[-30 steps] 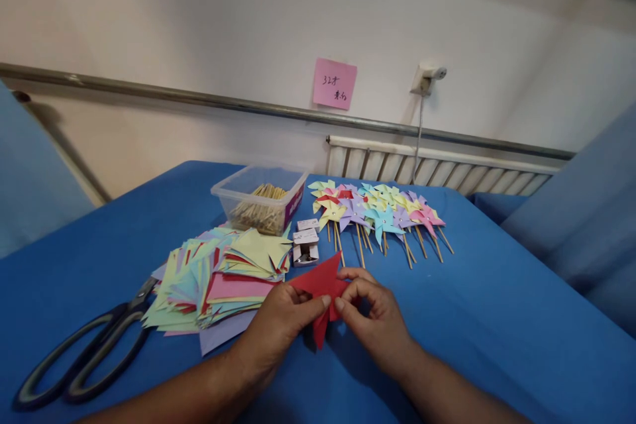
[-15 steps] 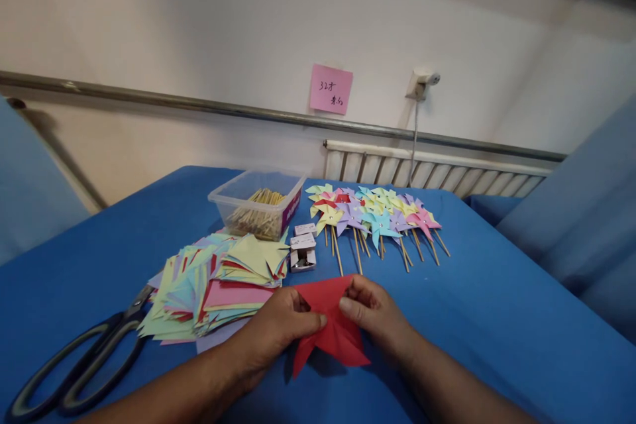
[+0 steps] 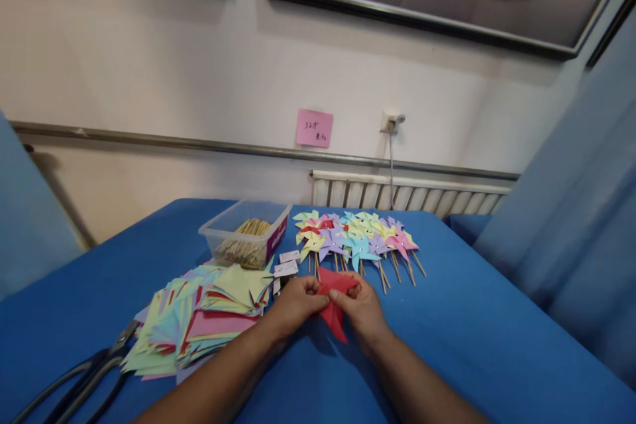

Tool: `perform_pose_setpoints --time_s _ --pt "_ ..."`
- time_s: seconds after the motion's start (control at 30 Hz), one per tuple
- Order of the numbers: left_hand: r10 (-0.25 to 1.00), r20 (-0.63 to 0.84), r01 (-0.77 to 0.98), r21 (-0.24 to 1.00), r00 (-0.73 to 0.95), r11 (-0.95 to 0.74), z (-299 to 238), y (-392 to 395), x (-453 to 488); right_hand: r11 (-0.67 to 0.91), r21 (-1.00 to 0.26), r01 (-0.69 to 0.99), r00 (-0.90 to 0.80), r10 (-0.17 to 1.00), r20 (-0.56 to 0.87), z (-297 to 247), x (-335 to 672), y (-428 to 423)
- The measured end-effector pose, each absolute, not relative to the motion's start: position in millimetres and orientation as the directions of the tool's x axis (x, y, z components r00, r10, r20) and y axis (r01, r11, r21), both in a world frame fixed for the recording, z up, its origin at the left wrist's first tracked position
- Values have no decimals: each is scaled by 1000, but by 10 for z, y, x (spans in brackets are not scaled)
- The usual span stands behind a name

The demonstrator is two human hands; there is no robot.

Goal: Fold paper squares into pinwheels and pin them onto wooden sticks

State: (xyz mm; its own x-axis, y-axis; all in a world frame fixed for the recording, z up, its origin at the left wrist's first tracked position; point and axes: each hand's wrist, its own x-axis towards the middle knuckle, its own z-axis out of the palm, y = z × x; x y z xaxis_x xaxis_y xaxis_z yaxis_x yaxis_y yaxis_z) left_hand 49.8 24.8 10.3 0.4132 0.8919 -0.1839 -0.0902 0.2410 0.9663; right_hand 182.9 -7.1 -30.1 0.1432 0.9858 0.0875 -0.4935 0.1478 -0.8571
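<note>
A piece of red paper (image 3: pixel 334 318), partly folded into a pinwheel shape, is held above the blue table between both hands. My left hand (image 3: pixel 301 308) pinches its left side, thumb on top near the centre. My right hand (image 3: pixel 362 308) grips the right side, its thumb pressing a folded part toward the middle. The fingers behind the paper are hidden. Just beyond the hands lie finished paper pinwheels (image 3: pixel 360 248) in several colours on wooden sticks. Small white boxes (image 3: pixel 287 268) stand behind my left hand, partly covered by it.
Left of the hands spreads a pile of cut coloured paper (image 3: pixel 199 318), with large scissors (image 3: pixel 94 371) beside it. A clear plastic box (image 3: pixel 211 238) of wooden sticks stands behind the pile. Along the wall run a metal rail (image 3: pixel 223 146) and a radiator (image 3: pixel 358 192).
The red paper was spread wider with its points hanging; now it is folded in more tightly and turned, and the hands are closer together. The camera view has tilted upward.
</note>
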Motion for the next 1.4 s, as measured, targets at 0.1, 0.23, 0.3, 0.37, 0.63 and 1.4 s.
perform_pose_setpoints --time_s 0.1,0.23,0.3,0.37,0.63,1.4 --pt "916 -193 -215 936 351 279 44 268 726 226 -810 -541 276 958 82 -338 1900 27" --pt "911 -214 -378 858 353 348 -25 221 903 273 -793 -544 382 922 55 -391 1973 87" --pt "906 -213 -428 826 367 368 -50 204 915 277 -792 -544 403 914 43 -426 1987 106" --pt "897 -212 -456 801 389 387 -76 199 897 287 -790 -542 416 908 44 -464 1986 126" --pt "919 -195 -447 827 343 342 -221 246 946 278 -798 -535 422 906 33 -507 1929 131" --pt "881 -295 -521 719 371 460 -257 376 843 520 -460 720 -70 714 697 -383 2264 -307"
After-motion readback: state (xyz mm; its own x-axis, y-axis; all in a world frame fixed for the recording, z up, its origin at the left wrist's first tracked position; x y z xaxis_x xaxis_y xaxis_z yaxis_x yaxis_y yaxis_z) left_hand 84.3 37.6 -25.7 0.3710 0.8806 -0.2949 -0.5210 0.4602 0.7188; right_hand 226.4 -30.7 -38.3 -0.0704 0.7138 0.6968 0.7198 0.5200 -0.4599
